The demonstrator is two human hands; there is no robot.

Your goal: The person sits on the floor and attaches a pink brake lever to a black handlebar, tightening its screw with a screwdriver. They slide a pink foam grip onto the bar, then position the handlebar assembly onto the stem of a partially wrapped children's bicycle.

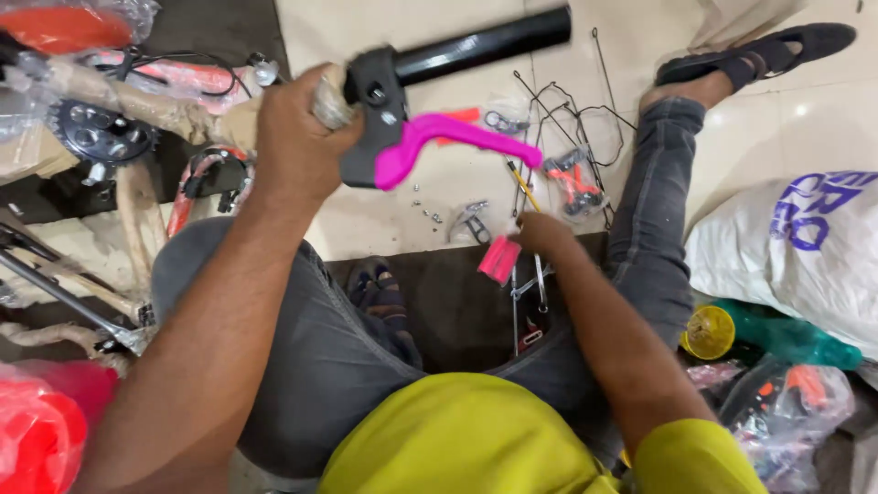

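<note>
My left hand [297, 137] grips a paper-wrapped handlebar [476, 43] with a black grip end, raised above the floor. A black brake clamp [373, 114] with a magenta brake lever [439, 139] sits on the bar just right of my fingers. My right hand [541, 230] reaches down to the tiled floor and holds a screwdriver with a pink handle [500, 259] and a yellow shaft [523, 187]. Small screws [426, 209] lie loose on the tiles between my hands.
A wrapped bicycle frame with a black chainring [99, 134] lies at left. Black cables [558, 110] and small bags of parts [572, 181] are scattered on the floor ahead. A white sack [796, 247], a yellow cap [708, 332] and plastic bags [777, 416] crowd the right.
</note>
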